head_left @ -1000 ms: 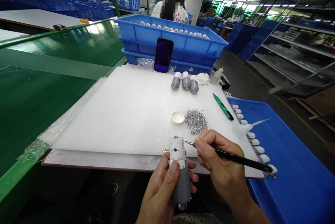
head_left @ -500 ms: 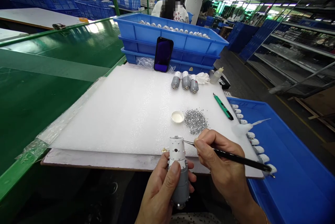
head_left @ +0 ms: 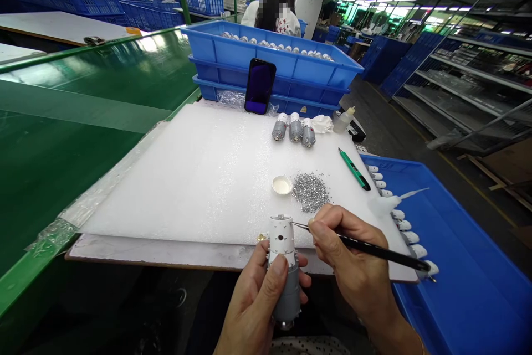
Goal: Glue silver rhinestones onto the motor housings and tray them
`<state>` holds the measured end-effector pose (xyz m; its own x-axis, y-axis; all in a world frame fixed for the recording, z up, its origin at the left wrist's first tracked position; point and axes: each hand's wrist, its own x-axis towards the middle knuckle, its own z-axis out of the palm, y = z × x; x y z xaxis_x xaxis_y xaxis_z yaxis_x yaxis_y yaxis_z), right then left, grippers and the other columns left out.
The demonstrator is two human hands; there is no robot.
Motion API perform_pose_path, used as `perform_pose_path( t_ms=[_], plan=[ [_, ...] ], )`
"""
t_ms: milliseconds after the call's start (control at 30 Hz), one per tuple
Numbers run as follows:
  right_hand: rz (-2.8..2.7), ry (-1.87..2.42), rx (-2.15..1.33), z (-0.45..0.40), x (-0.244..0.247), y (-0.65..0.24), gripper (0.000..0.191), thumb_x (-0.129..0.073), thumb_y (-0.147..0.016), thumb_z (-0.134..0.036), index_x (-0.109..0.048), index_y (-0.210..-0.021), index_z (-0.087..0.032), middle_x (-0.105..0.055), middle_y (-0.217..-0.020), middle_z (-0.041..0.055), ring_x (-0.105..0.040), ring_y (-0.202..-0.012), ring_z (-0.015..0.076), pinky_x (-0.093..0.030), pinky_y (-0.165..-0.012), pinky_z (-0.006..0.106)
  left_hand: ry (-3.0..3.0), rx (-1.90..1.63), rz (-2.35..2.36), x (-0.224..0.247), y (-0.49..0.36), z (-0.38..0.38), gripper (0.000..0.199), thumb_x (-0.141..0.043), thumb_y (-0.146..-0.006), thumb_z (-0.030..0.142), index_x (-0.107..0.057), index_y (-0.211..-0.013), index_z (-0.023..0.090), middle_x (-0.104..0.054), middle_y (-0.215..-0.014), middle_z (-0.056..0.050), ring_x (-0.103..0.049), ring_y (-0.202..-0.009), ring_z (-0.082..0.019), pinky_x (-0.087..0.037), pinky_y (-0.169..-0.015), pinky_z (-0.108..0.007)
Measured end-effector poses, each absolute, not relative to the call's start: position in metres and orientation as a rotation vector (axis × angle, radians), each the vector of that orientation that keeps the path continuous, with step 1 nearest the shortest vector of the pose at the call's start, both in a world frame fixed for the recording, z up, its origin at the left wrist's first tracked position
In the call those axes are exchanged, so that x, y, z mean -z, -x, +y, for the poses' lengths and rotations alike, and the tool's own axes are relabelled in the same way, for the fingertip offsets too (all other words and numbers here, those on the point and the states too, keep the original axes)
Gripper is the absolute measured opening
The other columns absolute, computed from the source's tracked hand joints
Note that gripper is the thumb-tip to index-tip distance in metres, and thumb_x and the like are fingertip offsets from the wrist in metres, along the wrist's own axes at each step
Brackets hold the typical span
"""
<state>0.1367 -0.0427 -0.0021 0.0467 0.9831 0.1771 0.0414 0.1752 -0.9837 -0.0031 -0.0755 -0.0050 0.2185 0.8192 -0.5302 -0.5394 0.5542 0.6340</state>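
Observation:
Near the front edge of the board, my left hand [head_left: 260, 294] is wrapped round a white-and-grey cylindrical model part [head_left: 281, 236], held upright with its white end on top. My right hand [head_left: 353, 261] pinches a thin black-handled brush-like tool [head_left: 382, 252]. Its fine tip meets, or lies very close to, the upper right side of the white section; whether it touches I cannot tell. Just beyond the hands lie a pile of tiny silvery pieces [head_left: 311, 192] and a small round dish [head_left: 282, 185] with a pale content.
Three similar cylinders [head_left: 295, 128] stand farther back, beside a squeeze bottle [head_left: 344, 120]. A green utility knife [head_left: 354, 169] lies at the right. A phone [head_left: 260, 86] leans on stacked blue bins [head_left: 274, 70]. Another blue bin [head_left: 465, 266] holds more cylinders. A person [head_left: 272, 11] sits beyond.
Hardly anything differs. Both hands, the cylinder and the tool keep almost the same position, with only a very slight shift of the left thumb.

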Motion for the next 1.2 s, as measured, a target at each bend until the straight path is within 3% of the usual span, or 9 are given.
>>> perform_pose_path(
  t_ms=[300, 433, 800, 1200],
  plan=[
    [-1.353, 1.139, -0.882, -0.043, 0.001, -0.133, 0.026, -0.062, -0.092, -0.023, -0.054, -0.068, -0.019, -0.047, -0.061, -0.0042, -0.041, -0.054, 0.0085, -0.033, -0.049, 0.023, -0.451, -0.969, 1.015, 0.011, 0.004, -0.075, 0.041, -0.066, -0.086, 0.046, -0.063, -0.115, 0.017, -0.072, -0.095, -0.007, -0.061, -0.080, -0.017, -0.048, -0.074, -0.029],
    [-1.393, 1.125, -0.816, -0.044, -0.003, -0.129, 0.024, -0.060, -0.092, -0.017, -0.053, -0.068, -0.018, -0.050, -0.061, -0.0044, -0.046, -0.053, 0.0080, -0.036, -0.050, 0.022, -0.503, -0.986, 1.102, 0.010, 0.005, -0.075, 0.046, -0.068, -0.083, 0.049, -0.061, -0.117, 0.020, -0.071, -0.106, -0.008, -0.063, -0.089, -0.020, -0.045, -0.082, -0.033],
    [-1.332, 1.082, -0.844, -0.044, -0.002, -0.123, 0.025, -0.058, -0.092, -0.016, -0.053, -0.067, -0.019, -0.050, -0.059, -0.0054, -0.047, -0.050, 0.0063, -0.038, -0.047, 0.019, -0.489, -1.004, 1.151, 0.014, 0.002, -0.076, 0.068, -0.071, -0.080, 0.052, -0.048, -0.131, 0.014, -0.068, -0.120, -0.014, -0.062, -0.090, -0.019, -0.044, -0.088, -0.035],
    [-1.294, 1.121, -0.882, -0.044, 0.004, -0.124, 0.025, -0.060, -0.092, -0.020, -0.054, -0.068, -0.018, -0.051, -0.060, -0.0049, -0.046, -0.051, 0.0063, -0.037, -0.048, 0.019, -0.514, -1.027, 1.120, 0.015, 0.001, -0.075, 0.045, -0.070, -0.081, 0.050, -0.061, -0.113, 0.020, -0.071, -0.101, -0.007, -0.061, -0.081, -0.018, -0.047, -0.080, -0.032]
  ],
)
